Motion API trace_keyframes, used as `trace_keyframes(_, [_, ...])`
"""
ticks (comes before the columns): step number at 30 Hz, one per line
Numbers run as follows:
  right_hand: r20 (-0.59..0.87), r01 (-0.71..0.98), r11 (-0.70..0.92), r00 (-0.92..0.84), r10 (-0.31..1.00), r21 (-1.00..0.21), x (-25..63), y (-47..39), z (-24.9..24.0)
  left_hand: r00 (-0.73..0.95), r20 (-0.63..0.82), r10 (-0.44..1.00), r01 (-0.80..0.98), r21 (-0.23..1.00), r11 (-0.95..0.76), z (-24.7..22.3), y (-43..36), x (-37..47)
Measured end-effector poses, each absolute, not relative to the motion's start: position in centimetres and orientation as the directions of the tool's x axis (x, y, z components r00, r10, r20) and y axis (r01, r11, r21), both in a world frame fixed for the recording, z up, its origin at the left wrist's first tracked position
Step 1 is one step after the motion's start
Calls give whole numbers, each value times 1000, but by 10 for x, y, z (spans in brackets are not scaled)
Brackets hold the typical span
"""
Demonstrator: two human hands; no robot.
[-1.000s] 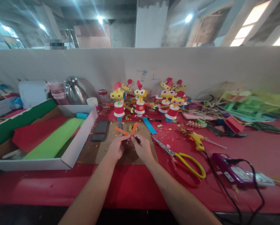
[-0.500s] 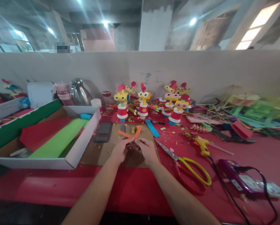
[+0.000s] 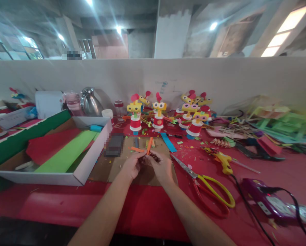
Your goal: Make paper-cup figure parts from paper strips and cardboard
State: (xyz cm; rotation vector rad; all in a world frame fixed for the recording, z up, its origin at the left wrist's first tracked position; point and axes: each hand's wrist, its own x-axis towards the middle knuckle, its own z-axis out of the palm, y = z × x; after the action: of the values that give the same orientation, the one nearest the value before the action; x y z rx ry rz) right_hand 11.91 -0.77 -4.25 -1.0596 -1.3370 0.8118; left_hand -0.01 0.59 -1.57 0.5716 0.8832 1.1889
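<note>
Two orange paper strips [image 3: 149,146] meet at an angle between my hands, one pointing up and one pointing left. My left hand [image 3: 134,165] pinches them where they join. My right hand [image 3: 161,166] closes on the same spot from the other side, its fingers curled below. Both hands are over a brown cardboard sheet [image 3: 117,171]. Just beyond the fingers lie a small yellow-green paper piece [image 3: 150,143] and a dark strip [image 3: 136,142]. A blue strip [image 3: 168,142] rests at the sheet's right edge.
Scissors [image 3: 194,175] with yellow and red handles lie right of my hands. Beyond them are a yellow glue gun [image 3: 224,163] and a purple power strip [image 3: 273,201]. Several paper-cup figures [image 3: 158,119] stand behind. At left is a white box [image 3: 91,153] with coloured paper.
The upright orange strip has turned to point more straight up, and the left one looks flatter. My fingers have shifted slightly around the joint. The whole view has moved a little.
</note>
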Motion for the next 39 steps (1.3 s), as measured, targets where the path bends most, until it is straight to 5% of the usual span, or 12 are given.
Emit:
trace_keyframes(5, [543,278,494,136,828,-823,121,-12,-37,111,-341,933,-542,767,345,-16,5,-2])
trace_keyframes(10, [565,296,516,109,818,-804,123,-16,-34,76,-338,938,-557,766,322,-19,5,-1])
trace_keyframes(20, [429,186,401,153,890,-897,117,-9,-43,45,-285,957,-515,815,267,-19,5,-2])
trace_keyframes(27, [199,-95,204,65,978,-974,120,-10,-28,-19,-129,991,-434,894,108,-21,6,-4])
trace_keyframes(39, [149,-163,170,138,979,-972,125,-8,-30,28,-94,995,-356,929,98,-18,2,-3])
